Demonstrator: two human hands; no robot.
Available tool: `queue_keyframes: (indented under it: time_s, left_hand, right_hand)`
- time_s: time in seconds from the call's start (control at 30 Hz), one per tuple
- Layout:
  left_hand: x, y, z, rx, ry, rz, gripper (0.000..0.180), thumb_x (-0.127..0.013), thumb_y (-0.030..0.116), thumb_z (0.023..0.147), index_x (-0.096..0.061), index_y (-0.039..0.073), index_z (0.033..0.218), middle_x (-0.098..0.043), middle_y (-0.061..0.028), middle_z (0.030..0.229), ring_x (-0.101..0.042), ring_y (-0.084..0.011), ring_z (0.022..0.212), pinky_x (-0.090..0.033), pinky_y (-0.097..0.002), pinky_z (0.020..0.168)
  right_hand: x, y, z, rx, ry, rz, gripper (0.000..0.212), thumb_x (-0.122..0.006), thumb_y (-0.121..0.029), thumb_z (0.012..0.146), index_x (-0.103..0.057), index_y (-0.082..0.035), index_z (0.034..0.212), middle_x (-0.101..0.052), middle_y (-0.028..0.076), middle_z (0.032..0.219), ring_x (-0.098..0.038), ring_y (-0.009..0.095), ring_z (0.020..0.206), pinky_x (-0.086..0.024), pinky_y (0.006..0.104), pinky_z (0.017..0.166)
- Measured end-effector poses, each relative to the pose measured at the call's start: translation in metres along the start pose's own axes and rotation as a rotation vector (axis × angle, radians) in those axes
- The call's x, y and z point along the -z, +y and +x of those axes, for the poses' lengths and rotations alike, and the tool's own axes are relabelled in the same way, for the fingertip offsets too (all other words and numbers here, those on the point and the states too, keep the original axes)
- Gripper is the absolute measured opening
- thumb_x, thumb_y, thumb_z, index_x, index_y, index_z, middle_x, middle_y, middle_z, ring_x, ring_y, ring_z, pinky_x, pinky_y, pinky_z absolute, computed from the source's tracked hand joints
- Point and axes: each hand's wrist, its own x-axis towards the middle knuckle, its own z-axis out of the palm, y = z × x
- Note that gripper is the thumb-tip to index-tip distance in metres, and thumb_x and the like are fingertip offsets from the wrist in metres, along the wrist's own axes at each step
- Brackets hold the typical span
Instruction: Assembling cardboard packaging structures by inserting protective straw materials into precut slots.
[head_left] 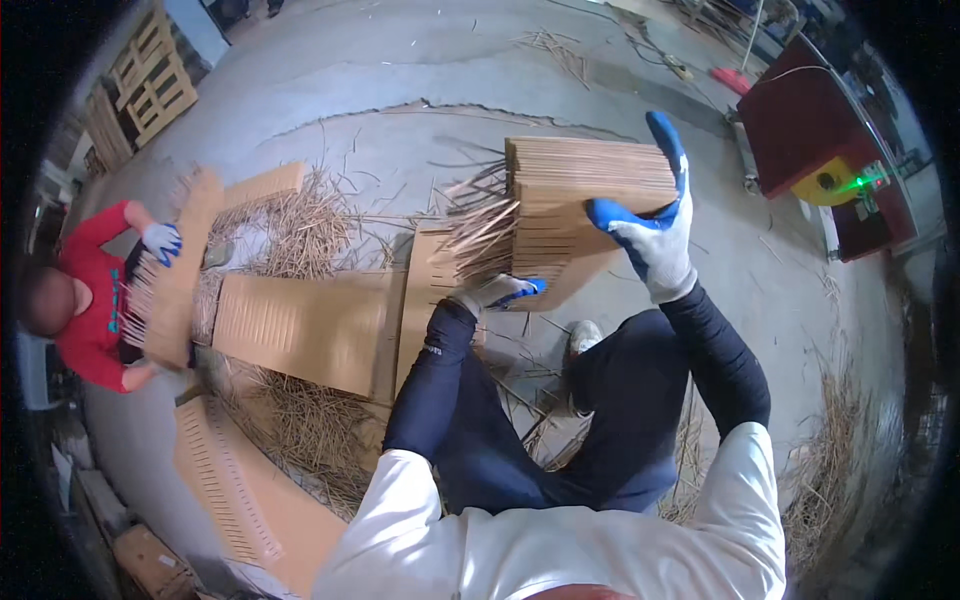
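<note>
A thick stack of slotted brown cardboard sheets (pixel 590 190) is raised in front of me, clear of my knees. Loose cardboard strips (pixel 487 215) stick out of its left side and look blurred. My right hand (pixel 655 235), in a white glove with blue fingertips, grips the stack's right end, thumb on the near face and fingers stretched along the end. Gloved alike, my left hand (pixel 502 290) is at the lower left corner of the stack, fingers against its underside; part of its grip is hidden.
More slotted cardboard (pixel 300 330) lies left of me among heaps of waste strips (pixel 305 235). At far left a co-worker in red (pixel 95 250) holds an upright cardboard piece (pixel 185 270). A dark red wheeled machine (pixel 815 120) stands at right; wooden pallets (pixel 155 75) lean at far left.
</note>
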Motion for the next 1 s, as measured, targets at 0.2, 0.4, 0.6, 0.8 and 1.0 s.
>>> queue_keyframes:
  time_s: [0.2, 0.4, 0.6, 0.8, 1.0]
  left_hand:
    - [0.000, -0.020, -0.064, -0.901, 0.399, 0.137, 0.043, -0.069, 0.046, 0.078, -0.069, 0.008, 0.098, -0.064, -0.0074, 0.099, -0.058, -0.0112, 0.076, -0.048, -0.0268, 0.065]
    - [0.001, 0.036, -0.212, -0.951, 1.061, -0.043, 0.087, -0.084, 0.030, 0.063, -0.041, -0.004, 0.131, -0.053, -0.0167, 0.120, -0.054, -0.0249, 0.109, -0.047, -0.0344, 0.089]
    - [-0.023, 0.098, -0.158, -1.119, 1.051, -0.129, 0.059, -0.070, 0.038, 0.081, -0.051, -0.005, 0.117, -0.059, -0.0190, 0.104, -0.061, -0.0251, 0.090, -0.049, -0.0336, 0.079]
    - [-0.010, 0.138, -0.147, -1.016, 1.022, -0.042, 0.034, -0.056, 0.031, 0.092, -0.063, -0.001, 0.081, -0.064, -0.0141, 0.073, -0.062, -0.0237, 0.065, -0.047, -0.0327, 0.060]
    - [-0.003, 0.144, -0.147, -1.456, 1.475, 0.524, 0.025, -0.063, 0.011, 0.081, -0.056, 0.004, 0.059, -0.044, -0.0113, 0.046, -0.049, -0.0295, 0.041, -0.038, -0.0376, 0.044]
  right_hand:
    - [-0.012, -0.018, -0.015, -0.021, -0.025, 0.002, 0.100, -0.090, -0.021, 0.057, -0.035, 0.001, 0.137, -0.048, 0.009, 0.127, -0.050, 0.016, 0.109, -0.042, 0.0305, 0.095]
    - [-0.006, -0.026, -0.040, -0.095, -0.001, 0.062, 0.085, -0.089, -0.021, 0.057, -0.046, 0.002, 0.127, -0.055, 0.008, 0.118, -0.053, 0.015, 0.106, -0.043, 0.0294, 0.093]
    - [-0.020, -0.024, -0.039, -0.119, 0.074, 0.092, 0.078, -0.088, -0.019, 0.058, -0.050, 0.001, 0.122, -0.058, 0.007, 0.110, -0.055, 0.015, 0.101, -0.044, 0.0304, 0.091]
    - [-0.006, -0.023, -0.043, -0.053, 0.060, 0.040, 0.074, -0.089, -0.019, 0.058, -0.051, 0.000, 0.118, -0.059, 0.006, 0.106, -0.056, 0.014, 0.098, -0.046, 0.0296, 0.088]
    - [-0.008, -0.029, -0.066, -0.039, 0.162, -0.027, 0.074, -0.090, -0.020, 0.057, -0.051, 0.000, 0.116, -0.059, 0.006, 0.104, -0.056, 0.014, 0.096, -0.046, 0.0294, 0.088]
